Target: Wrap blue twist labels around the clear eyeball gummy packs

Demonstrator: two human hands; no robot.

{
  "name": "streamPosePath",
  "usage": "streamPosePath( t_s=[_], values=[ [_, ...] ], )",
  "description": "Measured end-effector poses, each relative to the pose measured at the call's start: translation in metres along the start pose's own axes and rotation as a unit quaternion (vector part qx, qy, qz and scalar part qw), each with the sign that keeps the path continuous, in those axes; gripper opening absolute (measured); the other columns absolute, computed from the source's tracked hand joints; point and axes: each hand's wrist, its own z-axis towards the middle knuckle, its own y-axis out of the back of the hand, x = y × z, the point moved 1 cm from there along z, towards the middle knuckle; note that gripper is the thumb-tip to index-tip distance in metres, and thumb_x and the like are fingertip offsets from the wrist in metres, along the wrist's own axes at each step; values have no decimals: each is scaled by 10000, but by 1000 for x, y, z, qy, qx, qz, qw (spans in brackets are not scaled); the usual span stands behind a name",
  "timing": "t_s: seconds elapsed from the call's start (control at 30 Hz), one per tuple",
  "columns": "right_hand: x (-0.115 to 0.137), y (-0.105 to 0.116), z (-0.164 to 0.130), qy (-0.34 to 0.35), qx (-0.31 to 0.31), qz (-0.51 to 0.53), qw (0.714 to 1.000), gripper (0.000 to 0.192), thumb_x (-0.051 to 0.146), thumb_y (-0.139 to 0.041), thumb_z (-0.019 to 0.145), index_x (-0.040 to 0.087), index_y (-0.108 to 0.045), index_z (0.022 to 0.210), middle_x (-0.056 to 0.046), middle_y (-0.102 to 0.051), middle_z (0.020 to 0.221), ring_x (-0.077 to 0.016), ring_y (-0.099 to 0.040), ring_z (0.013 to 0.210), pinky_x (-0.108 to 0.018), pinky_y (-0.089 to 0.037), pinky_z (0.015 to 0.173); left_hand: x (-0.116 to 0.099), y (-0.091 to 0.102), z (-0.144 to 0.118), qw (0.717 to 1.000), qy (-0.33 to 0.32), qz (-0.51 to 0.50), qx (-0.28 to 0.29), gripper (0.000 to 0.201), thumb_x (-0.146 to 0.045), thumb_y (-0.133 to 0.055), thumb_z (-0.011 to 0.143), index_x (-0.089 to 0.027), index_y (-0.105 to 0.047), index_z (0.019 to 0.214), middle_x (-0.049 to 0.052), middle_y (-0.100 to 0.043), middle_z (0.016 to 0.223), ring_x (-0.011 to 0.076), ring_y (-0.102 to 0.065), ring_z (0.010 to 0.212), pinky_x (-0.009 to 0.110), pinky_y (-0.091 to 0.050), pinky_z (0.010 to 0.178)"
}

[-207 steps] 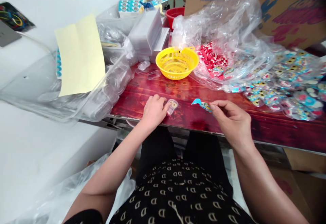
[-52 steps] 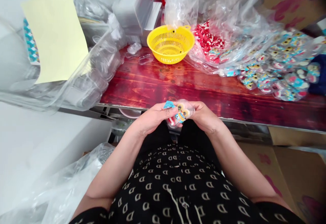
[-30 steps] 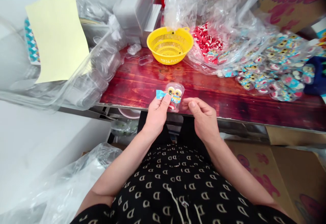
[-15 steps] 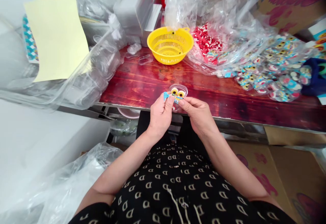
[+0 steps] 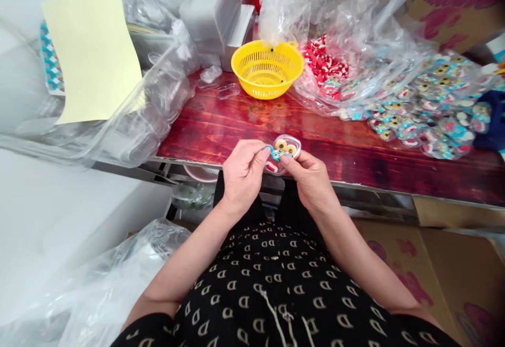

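Note:
Near the table's front edge I hold a small clear plastic case [image 5: 296,141] with two yellow-ringed eye pieces [image 5: 285,147] and a red-and-white mouth piece [image 5: 272,167] in it. My right hand [image 5: 311,176] pinches the case by its right side, thumb on top. A blue patterned piece [image 5: 278,154] lies across the middle of the case, below the eyes. My left hand [image 5: 244,170] is closed, thumb and forefinger pinching the left end of this blue piece. Its exact kind I cannot make out.
A yellow plastic basket [image 5: 267,70] stands behind my hands. To its right are red-and-white pieces [image 5: 324,65] in a clear bag and a heap of filled cases [image 5: 430,110]. At left, a clear bin [image 5: 158,99] holds empty cases, with a yellow sheet [image 5: 92,52] over it.
My left hand has drawn slightly left and turned, with the blue piece now stretched between the hands. The case has tilted, and its red-and-white mouth piece shows. The view has shifted slightly.

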Motion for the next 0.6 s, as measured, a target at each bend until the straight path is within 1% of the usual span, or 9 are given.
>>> streamPosePath(
  t_s=[0.03,0.1,0.2,0.27,0.33,0.43,0.5,0.6],
  values=[
    [-1,-1,0,0,10,3,1000,233,425,-837,735,226,-719,757,6,-733,781,-143,-640,703,-325,-560,758,2,-1,0,999,22,-24,-3,137,-316,-659,940,-240,-756,879,25,-707,914,168,-617,891,300,-489,880],
    [-2,-2,-2,7,26,9,1000,232,420,-844,738,228,-719,769,8,-745,815,-143,-659,729,-334,-570,800,8,-3,1,990,99,-102,-16,145,-359,-693,911,-229,-748,876,5,-695,834,145,-614,783,278,-502,785],
    [-3,-3,-3,30,35,19,999,239,413,-866,728,228,-727,786,10,-764,852,-141,-678,751,-323,-580,813,15,-7,7,948,224,-228,-16,223,-418,-767,836,-200,-721,845,-18,-667,739,110,-587,643,247,-494,656],
    [-4,-1,-4,47,39,20,998,233,415,-863,742,229,-734,798,11,-772,866,-143,-688,763,-316,-587,808,17,-8,11,922,273,-275,8,278,-430,-813,786,-177,-703,817,-23,-658,708,96,-578,605,236,-493,633],
    [-5,2,-3,62,45,11,997,216,413,-852,762,235,-741,808,13,-774,877,-149,-697,787,-319,-592,818,16,-8,15,901,303,-305,47,314,-430,-842,755,-157,-692,791,-19,-661,696,94,-587,603,238,-503,643],
    [-7,8,0,83,58,-13,995,181,399,-843,780,248,-760,833,13,-776,899,-160,-708,837,-339,-591,863,15,-7,18,877,323,-339,106,320,-410,-863,734,-140,-695,767,-5,-680,706,99,-607,626,245,-512,666],
    [-7,12,2,106,66,-33,992,148,381,-837,789,256,-775,839,11,-775,895,-167,-711,858,-351,-586,886,15,-7,18,868,324,-352,130,292,-383,-865,735,-138,-714,787,4,-699,734,105,-622,657,253,-513,694],
    [-3,14,4,151,70,-78,983,97,352,-818,813,264,-795,848,4,-774,874,-179,-716,858,-367,-592,874,17,-6,17,866,319,-354,153,264,-359,-853,753,-141,-749,859,16,-728,795,117,-642,726,271,-508,766]
  ],
)
